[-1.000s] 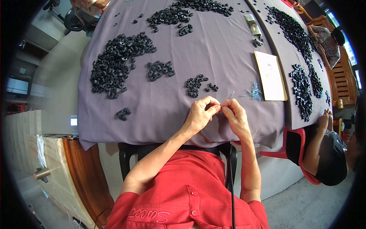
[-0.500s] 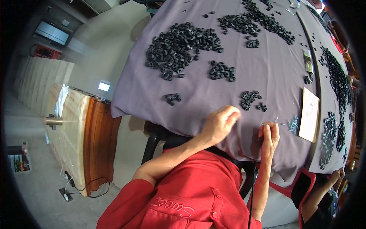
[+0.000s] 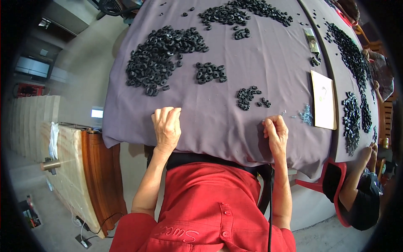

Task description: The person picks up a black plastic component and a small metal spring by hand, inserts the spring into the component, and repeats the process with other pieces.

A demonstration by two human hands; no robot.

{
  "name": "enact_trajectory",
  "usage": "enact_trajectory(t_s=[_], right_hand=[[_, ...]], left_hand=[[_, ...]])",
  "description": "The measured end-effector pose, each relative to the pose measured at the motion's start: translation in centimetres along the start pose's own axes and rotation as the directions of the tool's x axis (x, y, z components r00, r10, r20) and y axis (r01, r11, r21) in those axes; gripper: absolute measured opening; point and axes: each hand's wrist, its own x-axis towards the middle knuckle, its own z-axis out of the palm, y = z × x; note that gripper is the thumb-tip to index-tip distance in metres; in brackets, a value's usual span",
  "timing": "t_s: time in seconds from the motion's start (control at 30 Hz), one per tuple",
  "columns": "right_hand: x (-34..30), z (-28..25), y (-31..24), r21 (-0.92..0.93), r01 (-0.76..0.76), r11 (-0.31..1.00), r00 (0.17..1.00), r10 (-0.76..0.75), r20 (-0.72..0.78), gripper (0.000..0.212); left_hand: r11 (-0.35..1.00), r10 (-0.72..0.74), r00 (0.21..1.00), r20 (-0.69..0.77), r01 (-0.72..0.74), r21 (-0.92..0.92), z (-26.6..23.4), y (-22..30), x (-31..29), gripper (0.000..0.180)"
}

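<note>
Two bare hands rest at the near edge of a table draped in a purple cloth (image 3: 260,63), seen from the head camera. One, the left hand (image 3: 167,127), lies knuckles-up on the cloth with fingers curled over, gripping nothing that can be seen. Well apart from it, the right hand (image 3: 275,133) is closed into a loose fist, fingertips pinched together; whether a small part sits between them cannot be made out. Just beyond the right hand lies a small cluster of black rings (image 3: 247,96), with a scatter of tiny silvery pieces (image 3: 305,115) to its right, too small to identify. Farther out, a large heap of black rings (image 3: 161,59) spreads across the cloth, another pile (image 3: 241,10) runs toward the far edge, and a pale card (image 3: 323,100) lies at right. A second person's arm (image 3: 357,176) enters at lower right, the body cut off by the frame's dark rim.
</note>
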Motion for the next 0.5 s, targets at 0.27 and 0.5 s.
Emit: enact_trajectory(t_s=[0.27, 0.5], right_hand=[[0.0, -0.3, 0.3, -0.04, 0.034, 0.999, 0.999, -0.034, -0.009, 0.01], [-0.2, 0.0, 0.7, -0.057, 0.099, 0.993, 0.994, -0.101, -0.033, 0.009]], left_hand=[[0.999, -0.041, 0.998, -0.045, 0.04, -0.028, 0.2, 0.3, 0.1, 0.015], [0.953, 0.009, 1.0, -0.02, -0.015, -0.304, 1.9, 5.3, 3.0, 0.012]])
